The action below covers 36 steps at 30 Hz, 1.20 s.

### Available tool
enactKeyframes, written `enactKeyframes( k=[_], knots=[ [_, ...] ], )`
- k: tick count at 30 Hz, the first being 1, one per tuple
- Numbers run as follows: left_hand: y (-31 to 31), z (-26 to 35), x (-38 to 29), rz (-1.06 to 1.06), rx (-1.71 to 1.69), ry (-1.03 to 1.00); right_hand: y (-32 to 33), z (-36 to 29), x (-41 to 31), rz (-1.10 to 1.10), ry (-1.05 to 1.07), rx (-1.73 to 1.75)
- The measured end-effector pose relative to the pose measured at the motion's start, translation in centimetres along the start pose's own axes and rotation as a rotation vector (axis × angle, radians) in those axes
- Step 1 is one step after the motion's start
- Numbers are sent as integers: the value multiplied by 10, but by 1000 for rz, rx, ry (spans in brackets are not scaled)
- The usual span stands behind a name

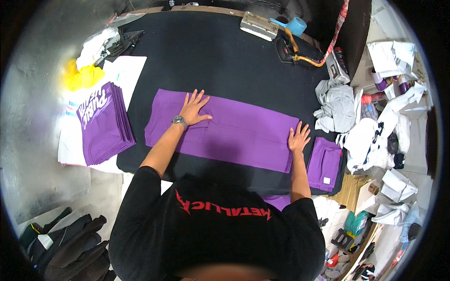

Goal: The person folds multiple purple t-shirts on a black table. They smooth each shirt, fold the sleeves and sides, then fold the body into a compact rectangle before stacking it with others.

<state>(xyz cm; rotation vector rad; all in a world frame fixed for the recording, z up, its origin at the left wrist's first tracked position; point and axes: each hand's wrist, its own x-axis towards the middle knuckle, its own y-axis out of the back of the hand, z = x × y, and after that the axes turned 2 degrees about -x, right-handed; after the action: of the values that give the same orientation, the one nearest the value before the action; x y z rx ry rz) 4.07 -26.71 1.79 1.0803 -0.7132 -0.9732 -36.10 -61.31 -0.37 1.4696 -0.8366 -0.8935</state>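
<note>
A purple garment (246, 123), folded into a long flat strip, lies across the black cloth of the table (225, 63) before me. My left hand (194, 110), with a watch on its wrist, presses flat on the garment's left part, fingers spread. At the strip's right end rests my right hand (299, 137), palm down along the edge with its fingers apart. Neither hand grips anything. To the left, a stack of folded purple shirts (105, 126) with white print sits on a white sheet (135, 70). Right of my right hand lies a small folded purple garment (324, 163).
At the back right stands a black iron (285, 49) with a wrapped cord, beside a metal block (259, 26) and a light-blue dipper (295, 26). Grey cloth (335, 105) is heaped at the right edge. Yellow cloth (84, 77) lies far left. Dark garments (77, 242) are piled lower left.
</note>
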Motion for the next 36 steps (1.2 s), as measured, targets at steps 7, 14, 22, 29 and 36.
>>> enactKeyframes(
  k=[7, 14, 22, 29, 36],
  knots=[
    [-19, 32, -39, 12, -50, 100, -20, 2, -36, 34, 126, 78],
    [-23, 52, -34, 93, 30, -70, -7, 1, -31, 14, 195, 159],
    [-30, 57, -31, 260, -77, -24, -2, 34, -35, 210, 294, 227],
    [-18, 56, -24, 185, -104, 5, -3, 46, -26, 280, 339, 412],
    [-3, 59, -20, 33, -100, 42, -1, 55, -40, 369, 454, 558]
  ],
)
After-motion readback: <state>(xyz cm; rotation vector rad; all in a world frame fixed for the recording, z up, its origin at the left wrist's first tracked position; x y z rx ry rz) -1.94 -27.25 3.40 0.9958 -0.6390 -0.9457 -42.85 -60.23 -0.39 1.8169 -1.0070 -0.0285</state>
